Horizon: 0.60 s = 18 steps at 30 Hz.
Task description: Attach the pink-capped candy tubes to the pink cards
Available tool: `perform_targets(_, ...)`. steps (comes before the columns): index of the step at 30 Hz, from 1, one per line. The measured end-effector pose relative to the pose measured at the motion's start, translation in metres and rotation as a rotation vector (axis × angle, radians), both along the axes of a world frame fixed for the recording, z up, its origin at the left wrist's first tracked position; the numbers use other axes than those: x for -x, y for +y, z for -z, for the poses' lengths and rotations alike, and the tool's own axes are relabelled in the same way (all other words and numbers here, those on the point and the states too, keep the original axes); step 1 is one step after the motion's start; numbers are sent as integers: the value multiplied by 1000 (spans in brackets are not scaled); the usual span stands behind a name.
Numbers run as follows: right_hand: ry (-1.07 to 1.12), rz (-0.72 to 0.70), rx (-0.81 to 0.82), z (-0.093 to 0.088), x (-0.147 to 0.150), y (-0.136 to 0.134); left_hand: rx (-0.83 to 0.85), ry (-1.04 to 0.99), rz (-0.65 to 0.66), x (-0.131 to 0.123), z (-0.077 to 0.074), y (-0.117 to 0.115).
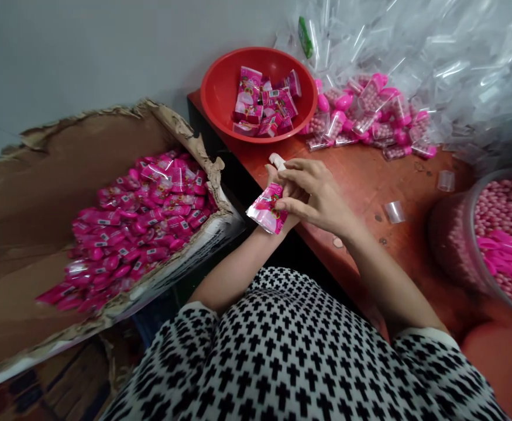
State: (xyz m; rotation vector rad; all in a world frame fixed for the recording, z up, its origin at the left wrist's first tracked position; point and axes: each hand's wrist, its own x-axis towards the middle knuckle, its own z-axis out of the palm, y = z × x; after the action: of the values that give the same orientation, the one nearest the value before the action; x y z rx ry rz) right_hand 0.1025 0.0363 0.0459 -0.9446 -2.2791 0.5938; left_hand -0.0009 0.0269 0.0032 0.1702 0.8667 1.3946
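A shiny pink printed sachet (pixel 267 209) hangs from my right hand (pixel 321 196), its thumb pressed on the front and its fingers bent behind. My left hand (pixel 271 173) is right behind it, partly covered by the right hand and the sachet. One left finger carries a white wrapping (pixel 277 160) and sticks up beside the right fingertips. The visible left fingers are drawn close together; what they hold, if anything, is hidden. Just beyond both hands stands a red bowl (pixel 262 139) with several pink sachets (pixel 247 90) inside.
On the left, a torn cardboard box (pixel 119 126) holds a heap of pink packets (pixel 137 216). Along the back of the orange table (pixel 352 193) lie pink-capped tubes of beads (pixel 374 111) and clear empty tubes (pixel 470 64). A tub (pixel 457 234) of pink beads stands right.
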Motion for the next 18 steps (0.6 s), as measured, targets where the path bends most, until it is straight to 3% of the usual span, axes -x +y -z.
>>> perform_targets(5,-14,-24,191,7,4,-7,1,-142,-103,-14,1,1)
perform_targets(9,79,59,394,6,0,-13,-42,-236,-50,-21,5,-3)
perform_targets(12,213,171,459,5,-1,-19,-2,-173,35,-27,7,-4)
perform_targets(15,396,180,558,5,-10,-17,-10,130,129,-22,9,-2)
perform_targets(18,488,119,754,10,-32,-1,-191,759,160,0,13,3)
